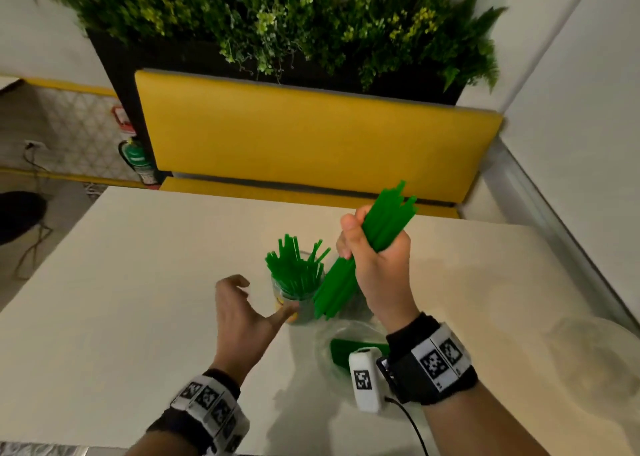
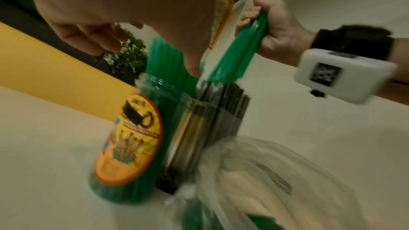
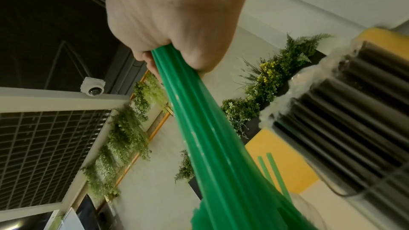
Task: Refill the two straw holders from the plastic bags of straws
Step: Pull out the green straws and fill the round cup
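Note:
A clear jar holder point(image 1: 299, 296) with a yellow label point(image 2: 130, 139) stands mid-table, full of upright green straws point(image 1: 294, 265). Right beside it is a second holder of black straws point(image 2: 223, 111), mostly hidden in the head view. My right hand point(image 1: 381, 265) grips a thick bundle of green straws point(image 1: 346, 282), tilted, with its lower ends just above and between the two holders. My left hand point(image 1: 242, 303) is open with fingers spread, its thumb against the jar's side. A clear plastic bag point(image 1: 346, 348) holding a few green straws lies near me.
The white table point(image 1: 138, 282) runs to a yellow bench point(image 1: 311, 137), with a dark planter of greenery point(image 1: 277, 23) behind it. A white wall point(image 1: 571, 144) closes the right side. A pale translucent shape, perhaps another bag point(image 1: 595, 351), lies at the table's right.

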Available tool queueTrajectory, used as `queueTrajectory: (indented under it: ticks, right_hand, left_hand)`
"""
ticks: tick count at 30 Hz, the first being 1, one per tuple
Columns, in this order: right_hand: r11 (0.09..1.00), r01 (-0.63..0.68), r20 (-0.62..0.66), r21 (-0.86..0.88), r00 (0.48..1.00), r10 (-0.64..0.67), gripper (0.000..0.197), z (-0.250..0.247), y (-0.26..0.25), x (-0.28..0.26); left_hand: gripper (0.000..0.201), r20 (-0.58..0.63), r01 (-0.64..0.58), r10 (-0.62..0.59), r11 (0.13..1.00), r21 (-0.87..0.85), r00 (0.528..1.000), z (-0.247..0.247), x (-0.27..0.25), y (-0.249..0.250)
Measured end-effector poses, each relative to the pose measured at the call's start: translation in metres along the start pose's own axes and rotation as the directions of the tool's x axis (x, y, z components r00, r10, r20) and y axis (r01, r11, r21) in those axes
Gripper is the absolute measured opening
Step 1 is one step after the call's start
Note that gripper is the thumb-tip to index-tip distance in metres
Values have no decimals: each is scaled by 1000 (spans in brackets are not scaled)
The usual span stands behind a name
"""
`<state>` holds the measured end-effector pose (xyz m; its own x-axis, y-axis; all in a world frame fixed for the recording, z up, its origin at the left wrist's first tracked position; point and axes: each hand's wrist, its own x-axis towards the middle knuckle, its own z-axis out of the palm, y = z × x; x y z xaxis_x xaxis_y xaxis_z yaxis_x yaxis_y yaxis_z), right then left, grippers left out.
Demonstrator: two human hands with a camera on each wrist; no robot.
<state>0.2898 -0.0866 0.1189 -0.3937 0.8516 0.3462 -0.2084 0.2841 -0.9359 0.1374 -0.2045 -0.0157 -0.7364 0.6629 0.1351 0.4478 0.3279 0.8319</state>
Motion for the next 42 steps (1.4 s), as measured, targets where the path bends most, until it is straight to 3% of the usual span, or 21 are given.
queueTrajectory:
  ticks: [2,4,8,11,16,21,28,34,38,40,42]
  right_hand:
    - [1000,-19,5,-22,1000,19,32,5,2,0]
    - [999,-30,-2,-44,1000,30,29,8,5,0]
    - [995,-37,-18,-88,999,36,30,11,11,4]
    - [993,-35,-39,-109,999,31,31,13,13,8]
    - [997,1,-76,-79,997,-7,35,13,15,15]
    - [997,28,-96,-65,995,-35,39,17,16,23]
    - [999,-22,-161,-33,987,16,37,24,32,25]
    - [996,-20,-236,-89,972,-2,45,41,61,35]
    - [992,-27,-252,-121,968,-4,53,49,68,32]
    - [990,-34,-246,-137,969,-1,55,52,69,33]
    - [988,-36,-223,-152,975,2,55,54,70,36]
  left_hand:
    - [118,128,-20,23,999,-26,992,0,26,-4]
    - [136,303,-21,45,996,-82,952,2,51,-3]
    - [140,553,-36,137,981,-190,822,13,84,2]
    - [124,620,-13,207,953,-303,757,21,92,2]
    - [87,557,96,131,928,-360,820,32,95,0]
    - [57,579,157,129,896,-416,805,37,94,0]
    - [31,545,86,180,900,-427,819,34,91,6]
    - [39,537,76,246,858,-508,807,29,81,9]
    - [79,630,120,260,861,-495,732,31,82,1]
    - [89,623,122,218,882,-455,751,35,81,-1]
    - [87,590,84,195,907,-412,783,39,79,-1]
